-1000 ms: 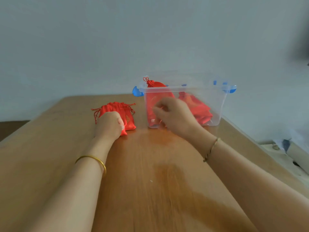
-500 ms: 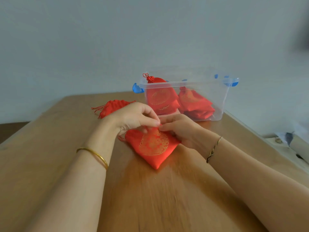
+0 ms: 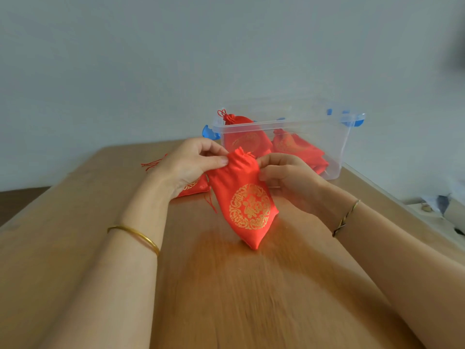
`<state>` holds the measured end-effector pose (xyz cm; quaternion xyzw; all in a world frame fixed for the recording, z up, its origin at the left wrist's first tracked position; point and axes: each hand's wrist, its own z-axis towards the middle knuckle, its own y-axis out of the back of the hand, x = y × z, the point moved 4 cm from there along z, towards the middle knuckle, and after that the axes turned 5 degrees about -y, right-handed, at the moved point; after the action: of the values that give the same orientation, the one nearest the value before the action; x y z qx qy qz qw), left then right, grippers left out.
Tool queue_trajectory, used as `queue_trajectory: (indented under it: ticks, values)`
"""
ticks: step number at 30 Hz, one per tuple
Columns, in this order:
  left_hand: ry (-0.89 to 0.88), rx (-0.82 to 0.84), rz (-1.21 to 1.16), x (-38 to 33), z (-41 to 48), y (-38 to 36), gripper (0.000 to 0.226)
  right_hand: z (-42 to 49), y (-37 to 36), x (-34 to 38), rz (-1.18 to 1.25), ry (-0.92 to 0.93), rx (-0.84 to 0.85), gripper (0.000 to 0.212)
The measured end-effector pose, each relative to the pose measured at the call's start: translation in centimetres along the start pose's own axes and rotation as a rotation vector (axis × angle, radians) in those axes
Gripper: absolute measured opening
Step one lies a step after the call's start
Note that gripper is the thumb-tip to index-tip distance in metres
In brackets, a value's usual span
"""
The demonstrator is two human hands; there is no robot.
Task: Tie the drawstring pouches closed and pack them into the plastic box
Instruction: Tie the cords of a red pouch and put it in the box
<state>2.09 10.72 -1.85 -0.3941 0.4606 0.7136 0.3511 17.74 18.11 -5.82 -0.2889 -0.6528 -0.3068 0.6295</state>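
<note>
Head view, left hand, right hand, each grip pinching red pouch top, gold emblem illegible

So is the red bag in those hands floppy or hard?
Probably floppy: the red pouch gathers into folds where the left hand and right hand pinch its top. Likely light: just pinches hold it upright. Its shiny cloth may slip.

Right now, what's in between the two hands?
In the head view, the red pouch sits between the left hand and right hand; both pinch its gathered top.
</note>
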Motion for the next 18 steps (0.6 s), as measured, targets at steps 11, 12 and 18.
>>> queue_trajectory:
  ticks: [11, 12, 18]
  values:
    - [-0.239, 0.001, 0.235, -3.2, -0.6, -1.2, 0.022, 0.1, 1.0, 0.8, 0.098, -0.019, -0.039, 0.039]
    - [-0.249, -0.001, 0.245, -3.2, -0.6, -1.2, 0.022, 0.1, 0.9, 0.9, 0.083, -0.01, -0.015, 0.036]
    - [-0.288, 0.014, 0.257, -3.6, -0.6, -1.3, 0.019, -0.5, 0.8, 1.2, -0.007, 0.079, 0.069, 0.014]
